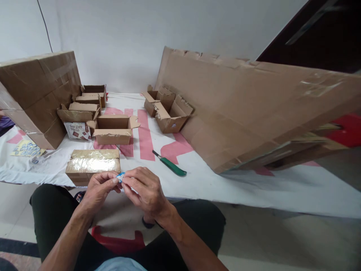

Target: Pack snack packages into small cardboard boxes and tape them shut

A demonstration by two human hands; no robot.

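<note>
Between my fingertips is a small blue-and-white sticker (120,177), held just over the table's front edge. My left hand (102,188) pinches its left side, and my right hand (145,190) pinches it from the right. Most of the piece is hidden by the fingers. Close behind my left hand lies a closed cardboard box (93,162) with shiny clear tape across its top. A green-handled knife (170,163) rests on the cloth, beyond my right hand. At the far left is a yellow sheet (27,148) with several blue-and-white stickers on it.
Open small cartons stand behind the taped box, one (113,136) nearest. A white Super Meal pack (78,130) leans by them. Two more open cartons (169,122) sit against a large tilted cardboard box (239,109) at right. Another large box (45,86) stands left. A white-and-pink cloth (203,188) covers the table.
</note>
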